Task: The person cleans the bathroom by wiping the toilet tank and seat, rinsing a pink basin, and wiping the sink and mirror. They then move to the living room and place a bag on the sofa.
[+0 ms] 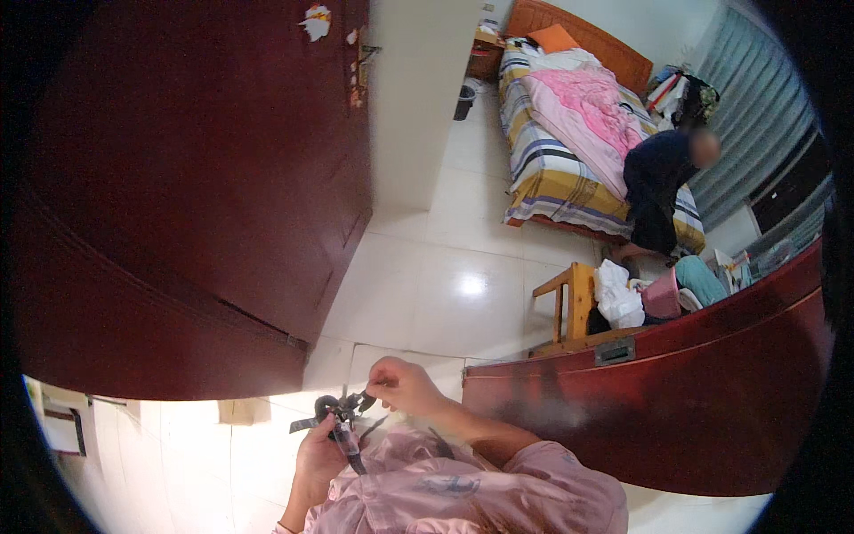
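Note:
In front of my body, low in the view, is a bundle of black straps or cords (327,408) with a small clear piece on it; its exact kind is too small to tell. My left hand (318,456) is closed round the bundle from below, thumb against it. Close by on the right, my right hand (402,386) pinches a dark end of the same bundle between thumb and fingers. Part of the bundle hangs down past my left hand, against my pink top (427,485).
A dark red door (196,178) stands at left, and another dark red door panel (658,400) at right. Beyond are a bed (569,178), a person in dark clothes (656,182) bending beside it, and a wooden chair (580,298) near a pink bin (660,295).

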Motion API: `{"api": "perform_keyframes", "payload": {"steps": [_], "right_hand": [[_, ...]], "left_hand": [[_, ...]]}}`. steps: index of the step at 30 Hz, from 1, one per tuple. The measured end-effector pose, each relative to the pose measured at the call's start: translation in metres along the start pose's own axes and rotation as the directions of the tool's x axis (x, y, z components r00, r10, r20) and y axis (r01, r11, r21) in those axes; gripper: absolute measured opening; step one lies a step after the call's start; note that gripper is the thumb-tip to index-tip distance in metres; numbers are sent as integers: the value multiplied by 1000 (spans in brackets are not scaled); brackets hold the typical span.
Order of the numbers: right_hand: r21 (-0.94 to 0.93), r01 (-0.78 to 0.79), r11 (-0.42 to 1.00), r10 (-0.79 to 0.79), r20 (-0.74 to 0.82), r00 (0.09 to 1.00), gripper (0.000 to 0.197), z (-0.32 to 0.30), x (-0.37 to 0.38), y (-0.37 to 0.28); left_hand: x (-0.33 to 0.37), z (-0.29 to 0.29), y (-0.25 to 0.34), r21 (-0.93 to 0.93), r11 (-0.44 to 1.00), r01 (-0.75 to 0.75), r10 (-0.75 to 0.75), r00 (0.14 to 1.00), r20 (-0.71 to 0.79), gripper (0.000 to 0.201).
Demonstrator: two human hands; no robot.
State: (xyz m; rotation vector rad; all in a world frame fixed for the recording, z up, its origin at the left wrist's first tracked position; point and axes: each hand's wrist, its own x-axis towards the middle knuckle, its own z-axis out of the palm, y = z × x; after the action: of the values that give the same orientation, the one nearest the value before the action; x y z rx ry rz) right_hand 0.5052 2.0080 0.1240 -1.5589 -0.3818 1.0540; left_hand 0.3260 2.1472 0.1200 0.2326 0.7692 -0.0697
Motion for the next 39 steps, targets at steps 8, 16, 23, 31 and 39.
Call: {"api": "perform_keyframes", "payload": {"steps": [8,16,23,31,39], "right_hand": [[-525,406,749,-204,399,894,40,56,-7,10],[-566,314,763,-121,352,928,29,154,-32,24],[-532,351,771,-136,401,906,24,232,-47,43],[-551,264,792,-64,355,933,22,267,-48,44],[476,-364,800,151,428,891,27,251,-13,9]], "left_hand": [[-25,-48,11,147,911,-386,387,922,22,30],[-78,-112,33,123,909,-398,402,915,-14,27],[-131,-168,58,126,889,-440,436,898,58,31],[-146,-196,82,-24,910,-414,414,903,110,34],[-141,-174,98,-177,891,-418,441,890,116,28]]}}
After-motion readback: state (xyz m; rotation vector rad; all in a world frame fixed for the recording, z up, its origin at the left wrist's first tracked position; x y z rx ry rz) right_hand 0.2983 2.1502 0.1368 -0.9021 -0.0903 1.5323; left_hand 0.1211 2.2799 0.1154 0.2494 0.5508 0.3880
